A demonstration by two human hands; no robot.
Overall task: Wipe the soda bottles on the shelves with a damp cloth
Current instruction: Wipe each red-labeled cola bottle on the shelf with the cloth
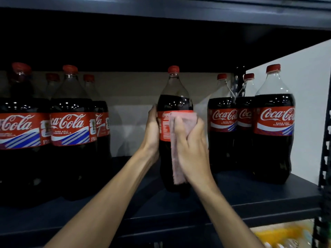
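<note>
A large cola bottle [174, 97] with a red cap and red label stands upright on the dark shelf [241, 197], in the gap between two groups of bottles. My left hand [152, 129] grips its left side at label height. My right hand [189, 145] presses a pink cloth [174, 158] against the bottle's front; the cloth hangs down over the lower body. The right half of the label is hidden by the cloth and hand.
Several cola bottles [69, 129] stand at the left and three more [274, 126] at the right. A dark shelf board [161, 15] runs overhead. A metal upright [326, 158] and a white wall bound the right side. Yellow packages [279, 235] lie below.
</note>
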